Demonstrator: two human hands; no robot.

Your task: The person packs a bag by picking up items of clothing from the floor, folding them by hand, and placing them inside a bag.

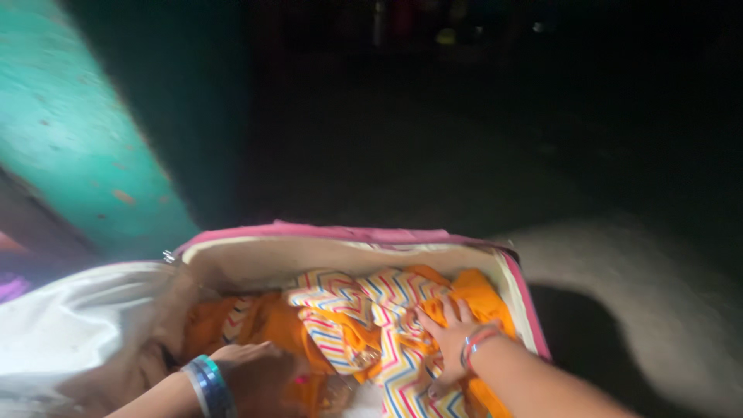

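An open pink-edged suitcase (348, 234) with a cream lining lies low in the head view. Inside it sits bunched orange cloth (484, 298) mixed with a white cloth with coloured zigzag stripes (364, 298). My right hand (447, 344), with bangles on the wrist, lies flat with spread fingers on the zigzag cloth. My left hand (255, 368), wearing blue bangles, rests on the orange cloth at the case's near left side, fingers loosely curled; whether it grips any cloth is unclear.
The case's pale lid or lining flap (85, 325) hangs open to the left. A turquoise wall (85, 131) rises at the upper left. A dark floor (464, 147) stretches beyond, with a lighter patch (642, 286) at right.
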